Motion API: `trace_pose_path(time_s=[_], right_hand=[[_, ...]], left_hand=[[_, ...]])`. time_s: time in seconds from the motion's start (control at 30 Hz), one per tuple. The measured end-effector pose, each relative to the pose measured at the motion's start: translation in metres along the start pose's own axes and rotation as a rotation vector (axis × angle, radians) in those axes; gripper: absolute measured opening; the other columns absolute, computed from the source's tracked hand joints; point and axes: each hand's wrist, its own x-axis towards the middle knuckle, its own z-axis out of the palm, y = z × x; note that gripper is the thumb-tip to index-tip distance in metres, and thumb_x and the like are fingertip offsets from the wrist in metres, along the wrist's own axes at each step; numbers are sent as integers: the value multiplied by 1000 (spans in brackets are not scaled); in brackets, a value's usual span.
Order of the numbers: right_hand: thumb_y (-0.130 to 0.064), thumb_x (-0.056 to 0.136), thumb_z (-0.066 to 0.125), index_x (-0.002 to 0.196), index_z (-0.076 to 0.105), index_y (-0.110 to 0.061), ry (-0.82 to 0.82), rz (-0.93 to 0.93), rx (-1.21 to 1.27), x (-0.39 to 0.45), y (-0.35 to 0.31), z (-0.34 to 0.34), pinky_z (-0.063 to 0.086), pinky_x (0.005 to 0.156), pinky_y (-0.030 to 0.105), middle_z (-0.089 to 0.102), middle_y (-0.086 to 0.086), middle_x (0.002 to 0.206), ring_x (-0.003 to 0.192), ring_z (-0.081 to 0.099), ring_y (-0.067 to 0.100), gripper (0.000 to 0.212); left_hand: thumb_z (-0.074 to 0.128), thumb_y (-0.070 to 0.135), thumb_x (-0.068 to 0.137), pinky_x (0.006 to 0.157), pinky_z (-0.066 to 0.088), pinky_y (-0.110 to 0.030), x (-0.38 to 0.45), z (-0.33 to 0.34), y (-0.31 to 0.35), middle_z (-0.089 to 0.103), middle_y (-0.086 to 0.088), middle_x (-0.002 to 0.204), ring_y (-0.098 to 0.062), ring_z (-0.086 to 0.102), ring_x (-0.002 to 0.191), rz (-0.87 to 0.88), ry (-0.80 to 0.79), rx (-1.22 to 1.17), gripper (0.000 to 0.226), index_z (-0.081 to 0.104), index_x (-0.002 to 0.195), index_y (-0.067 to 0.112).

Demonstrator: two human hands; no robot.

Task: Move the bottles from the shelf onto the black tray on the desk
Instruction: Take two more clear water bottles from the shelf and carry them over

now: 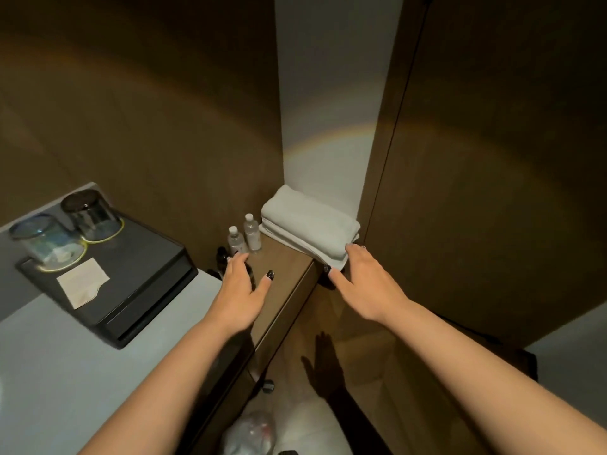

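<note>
Two small clear bottles with white caps stand on the brown shelf [289,267], one nearer [236,240] and one farther [252,232]. A dark bottle [222,256] stands left of them, partly hidden behind my left hand. My left hand [244,289] reaches over the shelf's near left part with fingers straight and thumb spread, holding nothing. My right hand [364,284] hovers at the shelf's right edge, fingers straight, its fingertips at the folded towels. The black tray [131,290] lies on the pale desk [65,372] to the left.
Folded white towels [308,231] are stacked on the shelf's far end against the white wall. Two glass jars [46,241] [90,215] and a white paper card [83,282] occupy the tray. A plastic bag [253,433] lies on the floor below.
</note>
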Motion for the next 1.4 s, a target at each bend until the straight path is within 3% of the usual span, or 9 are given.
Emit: trace_pose_path(time_s=[0.3, 0.4, 0.53, 0.7, 0.8, 0.97, 1.13, 1.3, 1.4], right_hand=[[-41, 99, 36, 149, 16, -7, -101, -47, 3, 161, 12, 3, 16, 115, 31, 20, 10, 157, 145, 14, 20, 64], [-42, 98, 37, 147, 22, -8, -127, -11, -8, 216, 7, 0, 22, 113, 34, 26, 10, 154, 142, 22, 22, 61], [-41, 97, 42, 142, 30, -7, -123, -36, -8, 282, 5, 3, 30, 107, 34, 36, 11, 148, 135, 34, 25, 57], [-47, 98, 35, 151, 10, -15, -247, -30, 22, 349, 14, 23, 11, 117, 34, 8, 4, 160, 147, 7, 18, 67], [-47, 98, 35, 151, 10, -17, -271, -73, 3, 391, 19, 29, 13, 117, 35, 11, 3, 160, 147, 10, 19, 66], [-50, 97, 33, 152, 10, -20, -420, -131, 55, 469, 36, 57, 16, 116, 36, 10, 1, 160, 147, 10, 18, 67], [-51, 97, 32, 152, 9, -21, -617, -215, 34, 538, 57, 104, 14, 116, 34, 8, 1, 160, 147, 7, 17, 67], [-41, 98, 37, 148, 25, -18, -611, -264, 172, 579, 67, 150, 25, 110, 29, 30, 6, 153, 140, 29, 20, 56], [-43, 96, 38, 145, 32, -15, -605, -261, 244, 593, 72, 181, 33, 106, 28, 41, 8, 146, 134, 40, 20, 57]], left_hand=[[52, 31, 94, 117, 18, -44, 145, -2, -13, 19, -10, 156, -26, 14, 145, -107, 41, -87, 67, 17, 147, 10], [56, 29, 89, 113, 26, -45, 197, -6, -15, 37, -17, 141, -33, 32, 136, -188, 109, -129, 57, 35, 136, 5], [42, 69, 78, 91, 48, -50, 269, 7, -60, 57, -16, 110, -33, 58, 100, -209, 83, -65, 78, 49, 117, 1], [50, 49, 91, 110, 33, -40, 301, -7, -35, 42, -13, 141, -29, 41, 131, -249, 82, -6, 70, 33, 141, 4], [50, 36, 94, 115, 25, -46, 326, -2, -41, 23, -11, 155, -29, 24, 142, -302, 34, 4, 69, 19, 149, 8], [56, 7, 91, 110, 31, -45, 372, 20, -55, 47, -18, 136, -37, 40, 130, -453, 166, -24, 40, 47, 130, 5], [53, 27, 95, 117, 22, -37, 402, 56, -92, 23, -9, 155, -25, 24, 143, -603, 192, -87, 65, 20, 148, 11], [53, 26, 94, 103, 37, -32, 425, 90, -122, 37, -11, 147, -29, 47, 127, -736, 317, -179, 61, 24, 146, 13], [53, 22, 95, 105, 30, -25, 439, 106, -144, 34, -9, 149, -22, 39, 133, -735, 358, -193, 61, 24, 147, 10]])
